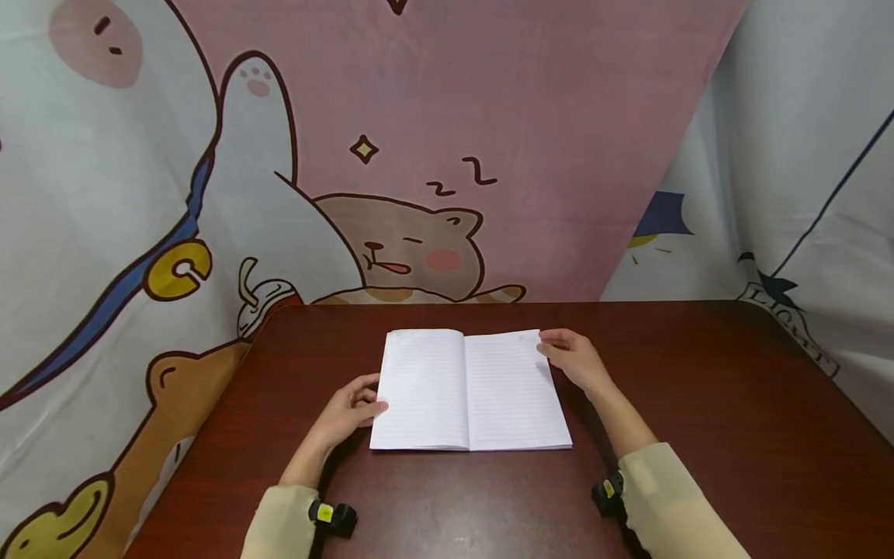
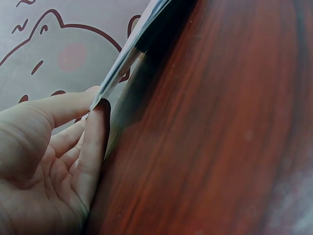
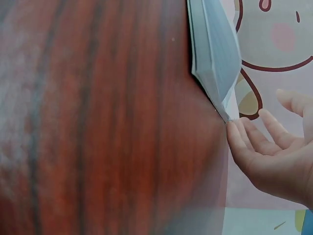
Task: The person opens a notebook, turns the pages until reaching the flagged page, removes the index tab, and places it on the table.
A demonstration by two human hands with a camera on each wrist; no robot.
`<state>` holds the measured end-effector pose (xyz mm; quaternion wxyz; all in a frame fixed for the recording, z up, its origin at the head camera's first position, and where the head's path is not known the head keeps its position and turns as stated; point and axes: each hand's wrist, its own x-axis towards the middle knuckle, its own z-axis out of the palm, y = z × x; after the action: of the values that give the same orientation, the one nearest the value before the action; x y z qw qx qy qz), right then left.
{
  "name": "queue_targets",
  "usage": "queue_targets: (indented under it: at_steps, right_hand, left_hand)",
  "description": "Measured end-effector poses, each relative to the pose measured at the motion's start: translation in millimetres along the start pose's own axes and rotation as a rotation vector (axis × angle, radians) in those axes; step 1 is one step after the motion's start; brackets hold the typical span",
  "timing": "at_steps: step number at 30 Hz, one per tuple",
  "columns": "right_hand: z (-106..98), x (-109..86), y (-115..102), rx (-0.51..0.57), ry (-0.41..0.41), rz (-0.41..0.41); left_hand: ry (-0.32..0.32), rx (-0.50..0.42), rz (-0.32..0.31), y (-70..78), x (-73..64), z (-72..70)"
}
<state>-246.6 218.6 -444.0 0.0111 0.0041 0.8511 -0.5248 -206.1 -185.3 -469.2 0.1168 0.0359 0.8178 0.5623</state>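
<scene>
An open notebook (image 1: 419, 388) with white ruled pages lies on the dark red-brown table, its fold running down the middle. My left hand (image 1: 352, 409) pinches the notebook's left edge, thumb over the page and a finger beneath; the left wrist view shows the paper edge (image 2: 124, 56) between thumb and finger. At the upper right corner, fingertips of my right hand (image 1: 576, 359) touch the notebook's edge. In the right wrist view, that hand (image 3: 274, 156) has its thumb lifted away from the page (image 3: 222, 54), its fingers slightly bent.
The table (image 1: 698, 404) has a glossy wood-grain top. Behind it hangs a pink and white cloth (image 1: 559, 155) printed with cartoon animals. A small black device is strapped at each wrist, the left one (image 1: 342, 520) and the right one (image 1: 608, 497), near pale yellow sleeves.
</scene>
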Motion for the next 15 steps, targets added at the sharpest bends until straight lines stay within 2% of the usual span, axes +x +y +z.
queue_targets:
  at_steps: [7, 15]
  right_hand:
    - [1.3, 0.5, 1.0, -0.037, -0.017, 0.043]
    - [1.9, -0.1, -2.5, 0.001, 0.027, 0.057]
  left_hand:
    - [0.002, 0.001, -0.001, -0.2, -0.5, 0.2]
    - [0.006, 0.001, -0.004, -0.3, 0.0, 0.4]
